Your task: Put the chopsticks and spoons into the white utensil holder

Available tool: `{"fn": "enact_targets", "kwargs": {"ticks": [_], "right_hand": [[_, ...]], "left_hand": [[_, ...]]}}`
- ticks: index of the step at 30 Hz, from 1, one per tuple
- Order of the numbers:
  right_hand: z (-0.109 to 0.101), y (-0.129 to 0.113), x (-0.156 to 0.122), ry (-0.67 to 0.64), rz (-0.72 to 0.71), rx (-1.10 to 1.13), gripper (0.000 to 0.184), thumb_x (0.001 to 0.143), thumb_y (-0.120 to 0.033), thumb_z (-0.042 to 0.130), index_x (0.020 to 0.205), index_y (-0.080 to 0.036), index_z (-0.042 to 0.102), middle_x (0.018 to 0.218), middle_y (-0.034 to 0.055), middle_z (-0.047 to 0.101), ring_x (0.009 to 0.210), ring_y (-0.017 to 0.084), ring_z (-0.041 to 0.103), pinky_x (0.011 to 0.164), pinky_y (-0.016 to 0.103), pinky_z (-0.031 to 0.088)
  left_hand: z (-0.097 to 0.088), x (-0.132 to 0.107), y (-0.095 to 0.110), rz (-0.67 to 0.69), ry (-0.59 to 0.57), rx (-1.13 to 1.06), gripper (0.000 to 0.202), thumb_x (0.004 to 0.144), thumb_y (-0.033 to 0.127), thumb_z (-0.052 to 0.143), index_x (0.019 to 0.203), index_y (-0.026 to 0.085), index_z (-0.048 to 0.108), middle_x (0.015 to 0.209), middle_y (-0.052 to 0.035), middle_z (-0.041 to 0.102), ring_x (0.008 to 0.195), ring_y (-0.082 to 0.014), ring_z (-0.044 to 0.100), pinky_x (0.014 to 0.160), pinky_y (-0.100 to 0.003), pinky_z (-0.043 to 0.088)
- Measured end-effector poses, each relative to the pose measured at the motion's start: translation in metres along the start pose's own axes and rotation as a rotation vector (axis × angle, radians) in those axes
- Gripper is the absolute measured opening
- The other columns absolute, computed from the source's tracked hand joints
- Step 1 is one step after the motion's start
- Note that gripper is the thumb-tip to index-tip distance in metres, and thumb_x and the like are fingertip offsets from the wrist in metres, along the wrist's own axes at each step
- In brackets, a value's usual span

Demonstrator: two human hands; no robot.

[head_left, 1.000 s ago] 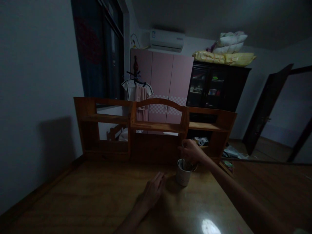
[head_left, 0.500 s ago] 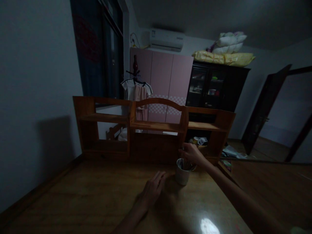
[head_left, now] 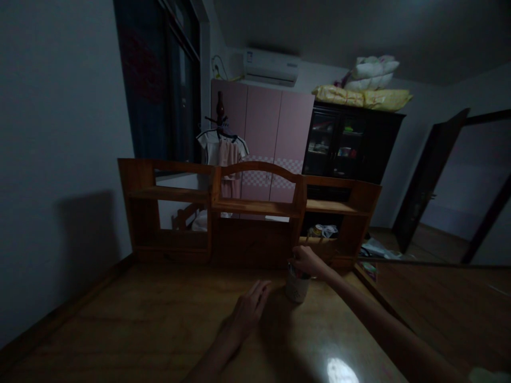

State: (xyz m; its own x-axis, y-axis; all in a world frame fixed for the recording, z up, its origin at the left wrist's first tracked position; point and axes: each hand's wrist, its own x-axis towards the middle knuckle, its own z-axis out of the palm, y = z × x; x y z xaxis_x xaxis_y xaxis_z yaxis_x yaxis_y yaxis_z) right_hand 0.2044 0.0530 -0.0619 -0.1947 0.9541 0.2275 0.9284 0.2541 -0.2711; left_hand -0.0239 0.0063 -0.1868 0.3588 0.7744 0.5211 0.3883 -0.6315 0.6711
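A pale pen cup (head_left: 296, 289) stands upright on the wooden desk. Thin sticks, perhaps pens or brushes, rise from it, mostly hidden behind my fingers. My right hand (head_left: 306, 261) is over the cup's mouth with its fingers pinched together at the rim. What they grip, if anything, is too dark and small to name. To the left of the cup, my left hand (head_left: 249, 306) rests on the desktop with its fingers stretched out and holds nothing. A gap of bare wood separates it from the cup.
Behind the cup, a low wooden shelf unit (head_left: 255, 208) runs along the desk's back edge. Several items (head_left: 322, 231) show through its right opening. A wall (head_left: 59, 159) borders the desk at left. The desk's right edge (head_left: 377, 292) drops to the floor.
My right hand has come down from just above the cup to its rim, now covering more of the sticks. My left hand has stayed in place. The view has shifted slightly.
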Motion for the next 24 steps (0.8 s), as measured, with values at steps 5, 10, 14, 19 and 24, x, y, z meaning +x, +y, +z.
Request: {"fn": "enact_targets", "kwargs": {"ticks": [5, 10, 14, 19, 24], "right_hand": [[0.001, 0.007, -0.002, 0.008, 0.016, -0.077, 0.020, 0.081, -0.030, 0.061, 0.067, -0.015, 0.061, 0.066, 0.0053, 0.064, 0.063, 0.016, 0.061, 0.051, 0.023, 0.028], [-0.004, -0.007, -0.006, 0.052, 0.011, -0.147, 0.027, 0.082, -0.044, 0.061, 0.076, -0.018, 0.064, 0.072, 0.0062, 0.066, 0.067, 0.019, 0.061, 0.054, 0.025, 0.028], [-0.027, -0.026, -0.016, 0.238, -0.036, -0.200, 0.027, 0.087, -0.045, 0.056, 0.081, -0.019, 0.062, 0.077, 0.0054, 0.065, 0.071, 0.019, 0.061, 0.058, 0.026, 0.033], [-0.072, -0.037, -0.061, 0.671, -0.097, -0.006, 0.026, 0.093, -0.040, 0.048, 0.093, -0.019, 0.062, 0.088, 0.0051, 0.066, 0.074, 0.017, 0.061, 0.066, 0.026, 0.041], [-0.062, -0.003, -0.138, 1.033, 0.152, 0.222, 0.028, 0.091, -0.043, 0.051, 0.097, -0.019, 0.063, 0.091, 0.0060, 0.067, 0.082, 0.020, 0.064, 0.071, 0.028, 0.047]], "left_hand": [[0.003, 0.001, -0.001, 0.015, 0.001, 0.000, 0.033, 0.099, 0.033, 0.033, 0.122, 0.024, 0.056, 0.119, -0.0058, 0.061, 0.109, -0.0186, 0.058, 0.093, -0.031, 0.047], [0.005, 0.001, -0.008, 0.028, -0.006, 0.033, 0.034, 0.100, 0.032, 0.033, 0.124, 0.024, 0.054, 0.123, -0.0056, 0.060, 0.115, -0.0187, 0.055, 0.097, -0.032, 0.046], [0.006, 0.000, -0.013, -0.012, 0.017, 0.090, 0.035, 0.099, 0.034, 0.035, 0.124, 0.021, 0.055, 0.126, -0.0087, 0.058, 0.119, -0.0220, 0.053, 0.099, -0.037, 0.044], [0.001, 0.000, -0.005, -0.001, -0.013, 0.007, 0.033, 0.100, 0.033, 0.032, 0.123, 0.025, 0.055, 0.121, -0.0050, 0.060, 0.110, -0.0174, 0.058, 0.094, -0.030, 0.047], [0.001, 0.001, 0.000, 0.003, -0.006, -0.012, 0.031, 0.100, 0.031, 0.034, 0.123, 0.026, 0.055, 0.120, -0.0044, 0.060, 0.109, -0.0174, 0.058, 0.093, -0.029, 0.046]]}}
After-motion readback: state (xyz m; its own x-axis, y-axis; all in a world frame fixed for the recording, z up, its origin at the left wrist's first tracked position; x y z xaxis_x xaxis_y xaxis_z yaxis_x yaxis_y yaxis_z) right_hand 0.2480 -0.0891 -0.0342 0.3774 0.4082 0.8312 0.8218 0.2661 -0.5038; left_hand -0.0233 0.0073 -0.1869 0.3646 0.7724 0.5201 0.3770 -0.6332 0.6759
